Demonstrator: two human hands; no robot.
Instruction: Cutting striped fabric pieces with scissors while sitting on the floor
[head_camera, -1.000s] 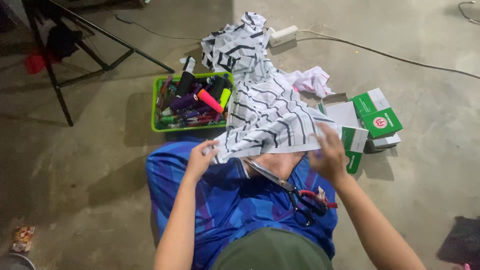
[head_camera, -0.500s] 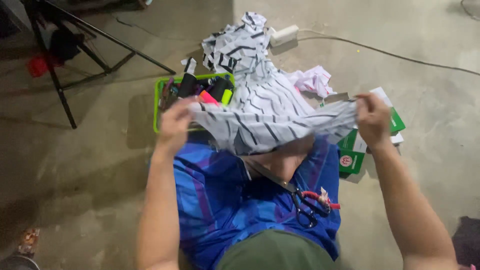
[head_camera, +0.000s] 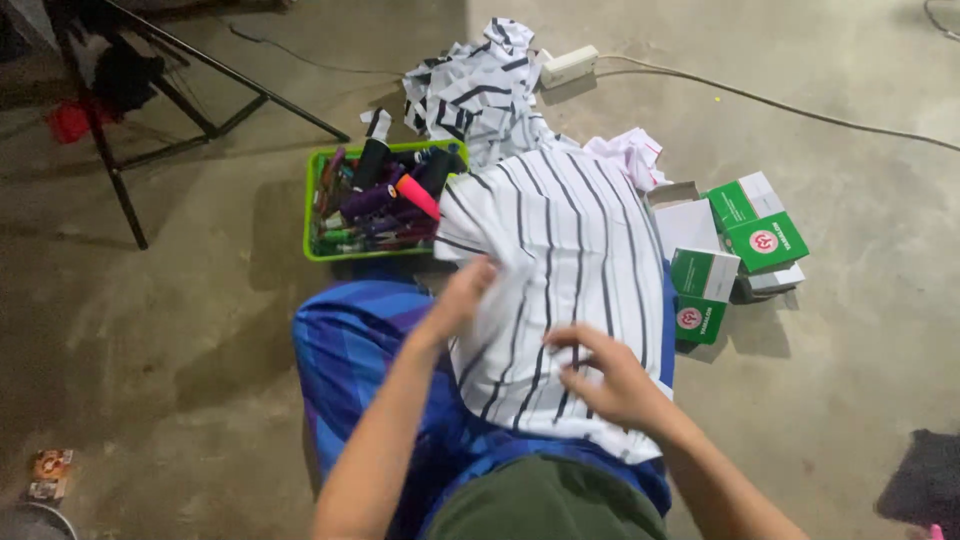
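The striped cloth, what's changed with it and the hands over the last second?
The white striped cloth was lifted and stretched between both hands, and now lies spread flat over the lap. The left hand and right hand have moved inward and press on it rather than gripping its edges. It now covers the scissors seen earlier. The green basket, the green boxes and the striped heap stayed put.

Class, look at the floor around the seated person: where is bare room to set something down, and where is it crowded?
Bare concrete lies left of the green basket, toward the stand's legs, and right of the green boxes. Crowded: ahead of the left hand and right hand on the striped cloth.
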